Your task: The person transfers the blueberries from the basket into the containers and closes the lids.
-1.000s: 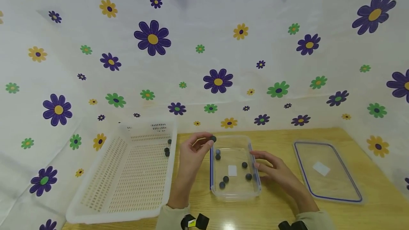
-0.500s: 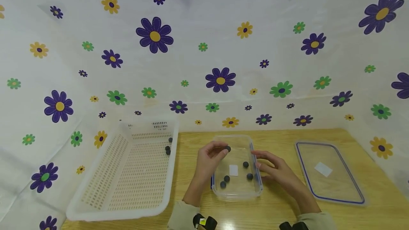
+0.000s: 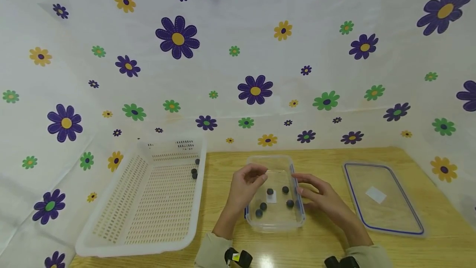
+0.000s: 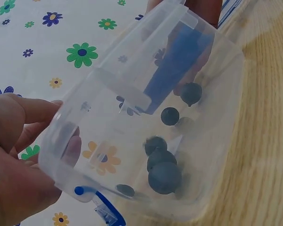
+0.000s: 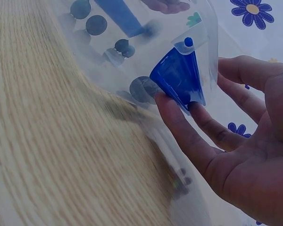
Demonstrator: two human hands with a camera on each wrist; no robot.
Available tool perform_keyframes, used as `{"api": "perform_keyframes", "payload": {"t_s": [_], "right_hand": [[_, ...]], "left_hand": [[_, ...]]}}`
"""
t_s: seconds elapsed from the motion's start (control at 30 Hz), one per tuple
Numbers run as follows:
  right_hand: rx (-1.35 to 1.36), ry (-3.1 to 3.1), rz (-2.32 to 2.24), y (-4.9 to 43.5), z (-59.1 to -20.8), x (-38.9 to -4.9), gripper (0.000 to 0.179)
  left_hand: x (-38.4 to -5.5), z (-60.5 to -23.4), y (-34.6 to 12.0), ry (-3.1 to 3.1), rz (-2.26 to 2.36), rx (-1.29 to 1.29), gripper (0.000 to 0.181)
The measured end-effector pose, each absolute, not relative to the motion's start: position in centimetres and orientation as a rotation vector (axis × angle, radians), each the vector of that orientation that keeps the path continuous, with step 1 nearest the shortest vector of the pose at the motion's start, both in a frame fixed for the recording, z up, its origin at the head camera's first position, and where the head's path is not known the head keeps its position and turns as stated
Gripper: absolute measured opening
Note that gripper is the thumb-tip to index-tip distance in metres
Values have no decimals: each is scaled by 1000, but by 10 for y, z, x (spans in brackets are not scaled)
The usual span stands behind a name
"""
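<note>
The left hand, fingers loosely bent and holding nothing, hangs over the left side of the clear container; the right hand rests relaxed fingertips against its right side. Dark balls lie scattered inside. Leftward stands a white basket with three more balls; rightward, a blue-edged lid lies on the wooden table.

Readable markings: none. I cannot read the lid label, the container label or the yellow wrist sticker.
</note>
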State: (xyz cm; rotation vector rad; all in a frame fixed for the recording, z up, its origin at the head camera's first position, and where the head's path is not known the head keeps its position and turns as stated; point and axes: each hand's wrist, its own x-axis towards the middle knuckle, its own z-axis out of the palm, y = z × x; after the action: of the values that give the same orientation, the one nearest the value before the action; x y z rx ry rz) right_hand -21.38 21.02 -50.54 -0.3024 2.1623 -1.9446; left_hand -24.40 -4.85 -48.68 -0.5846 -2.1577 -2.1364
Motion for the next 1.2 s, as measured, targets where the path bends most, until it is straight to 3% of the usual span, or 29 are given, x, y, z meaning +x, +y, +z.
{"api": "perform_keyframes", "payload": {"t_s": [0.5,0.83,1.2], "right_hand": [[-319,2158,-1939,213,-502,-210,52],[-287,2149,-1937,213,-501,-208,53],[-275,2177,-1926,212,-502,-214,52]], "left_hand": [[-233,-471,-49,-2208,-2119,-614,17],[-209,-424,-59,-2175,-2081,-683,19],[-189,-393,-103,-2122,-2013,-658,22]]}}
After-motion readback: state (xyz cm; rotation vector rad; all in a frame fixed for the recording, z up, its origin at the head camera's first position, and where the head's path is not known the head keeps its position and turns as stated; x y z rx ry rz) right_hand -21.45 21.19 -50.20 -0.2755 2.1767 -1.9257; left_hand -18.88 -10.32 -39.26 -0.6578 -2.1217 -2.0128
